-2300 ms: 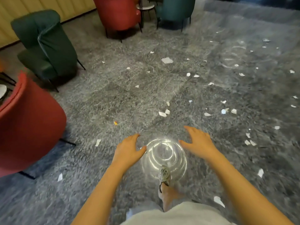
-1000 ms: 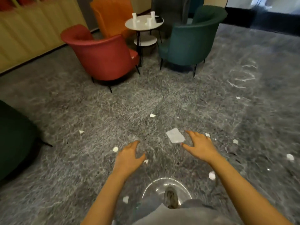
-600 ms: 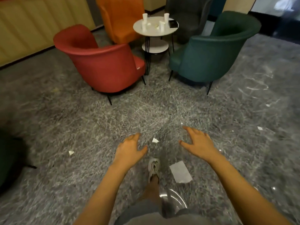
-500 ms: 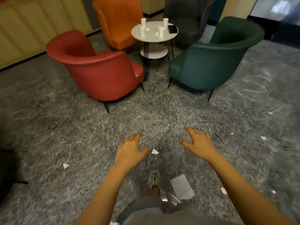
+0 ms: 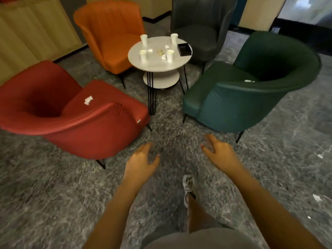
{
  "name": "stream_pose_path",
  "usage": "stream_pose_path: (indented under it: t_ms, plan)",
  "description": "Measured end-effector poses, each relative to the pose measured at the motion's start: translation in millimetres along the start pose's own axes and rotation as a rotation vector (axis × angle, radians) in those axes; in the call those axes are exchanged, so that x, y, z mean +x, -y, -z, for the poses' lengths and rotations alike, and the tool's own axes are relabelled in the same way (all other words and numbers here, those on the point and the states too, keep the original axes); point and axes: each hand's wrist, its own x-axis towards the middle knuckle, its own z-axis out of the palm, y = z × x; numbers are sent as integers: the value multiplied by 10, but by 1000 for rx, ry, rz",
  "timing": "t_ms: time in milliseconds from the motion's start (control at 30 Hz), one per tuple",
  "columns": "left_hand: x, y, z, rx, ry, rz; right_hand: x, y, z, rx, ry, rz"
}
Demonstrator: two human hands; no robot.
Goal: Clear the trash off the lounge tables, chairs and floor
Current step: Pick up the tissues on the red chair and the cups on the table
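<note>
Two bare hands were held out low over the floor, both empty. The left hand (image 5: 142, 162) had its fingers loosely bent and gripped nothing. The right hand (image 5: 220, 155), a little further forward, was spread with relaxed fingers and likewise held nothing. Below and between them a pale shoe (image 5: 188, 186) stood on the floor (image 5: 53, 194), a grey surface veined with lighter marbled streaks that ran across the whole room. To the right, well apart from the hands, a few white paper scraps (image 5: 317, 198) lay on that floor.

Past the left hand stood the red chair (image 5: 89, 133), with a crumpled paper (image 5: 88, 100) lying on its seat. Opposite it, past the right hand, stood the green chair (image 5: 233, 108), and a small white scrap (image 5: 249, 81) rested on top of its curved armrest.

Between the two chairs and beyond them was a round white tabletop (image 5: 156, 66) on thin black legs, with a smaller lower shelf (image 5: 161, 79) beneath. Four white paper cups (image 5: 143, 40) stood upright on it, with small bits of litter (image 5: 160, 52) among them and a black tray (image 5: 184, 49) near its right edge. Behind it were an orange chair (image 5: 111, 33) and a grey chair (image 5: 201, 24), and at far left a beige fluted wall (image 5: 27, 33).
</note>
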Motion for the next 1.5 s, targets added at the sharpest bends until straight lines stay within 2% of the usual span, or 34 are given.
stream_pose_path:
  t_ms: [200, 367, 833, 1000, 1133, 1333, 1500]
  plan:
    - [1955, -245, 216, -27, -131, 40, 2037, 80, 448, 57, -9, 72]
    - [3231, -297, 531, -24, -245, 84, 3478, 401, 672, 78, -32, 185]
    - [6371, 570, 1291, -55, -451, 118, 6934, 1418, 447, 69, 53, 412]
    - [6905, 945, 1559, -95, -534, 234, 7801, 1958, 224, 28, 168, 552]
    - [7061, 1321, 1703, -52, -585, 415, 8363, 2479, -165, -21, 312, 734]
    - [6790, 1815, 1780, -52, -698, 770, 8778, 3244, -887, -85, 573, 1012]
    - [6460, 2041, 1622, -111, -763, 1035, 8716, 3681, -1458, -95, 783, 1142]
